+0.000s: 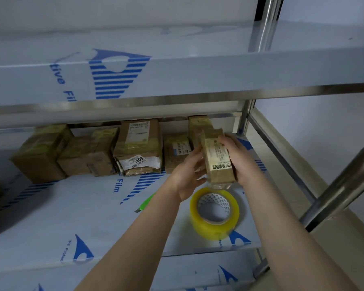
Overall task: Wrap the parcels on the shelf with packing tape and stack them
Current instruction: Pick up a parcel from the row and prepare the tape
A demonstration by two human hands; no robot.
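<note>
The head camera looks down into a steel rack, where the person holds a small brown parcel (218,158) between both hands above the lower shelf (72,217), which is covered in white film with blue print. The left hand (187,175) curls its fingers round the parcel's left side, and the right hand (237,160) clasps the right side with its thumb on the top face near a white label with a barcode. The parcel is tilted, its near end down, with a bit of clear tape showing at that end. Just below it a roll of yellowish packing tape (214,213) stands on the shelf near the front edge. A green knife (146,201) lies on the shelf just left of the left forearm. At the back of the shelf a row of parcels (139,148) stands side by side, several with tape and labels, under the upper shelf (177,74). A steel post (245,118) rises at the right.
</note>
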